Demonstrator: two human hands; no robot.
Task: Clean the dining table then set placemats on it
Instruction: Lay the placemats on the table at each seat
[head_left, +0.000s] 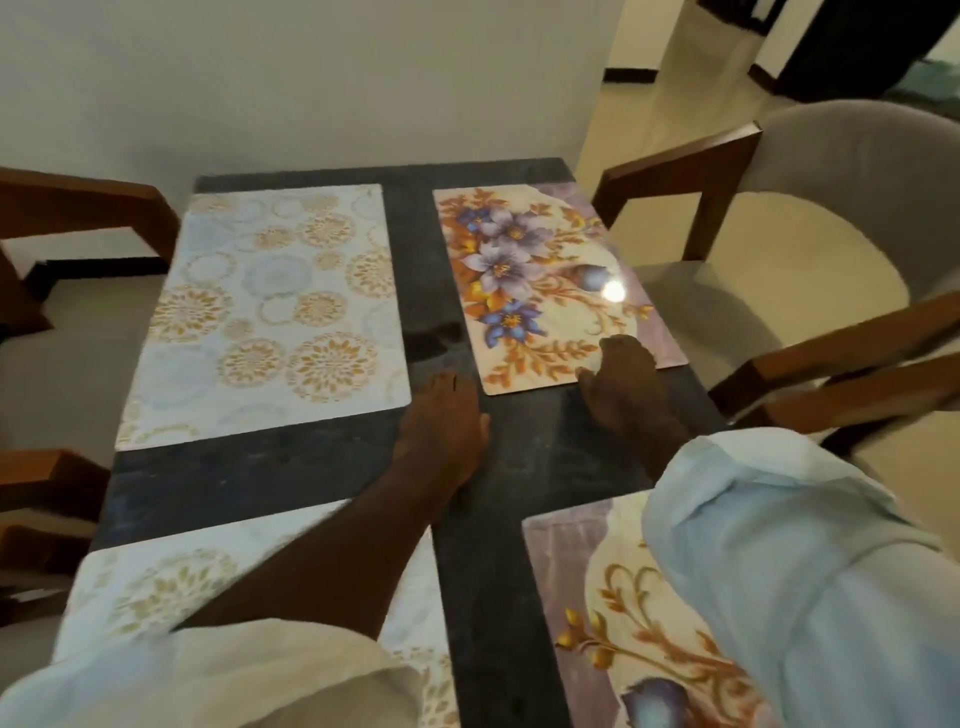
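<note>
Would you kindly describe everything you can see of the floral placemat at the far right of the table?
The far-right floral placemat is a glossy rectangular sheet, seemingly plastic or laminate, printed with purple and blue flowers, orange-gold leaves and scrolls on cream, with mauve edges. A lamp glare shows near its right side. It lies flat on the dark dining table, slightly skewed, beside the grey chair. The right hand rests its fingers on the near edge; the left hand lies on bare tabletop just left of its near corner.

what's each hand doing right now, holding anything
Left hand: open, flat on the dark table, holding nothing.
Right hand: open, fingers resting on the floral placemat, not gripping it.
</note>
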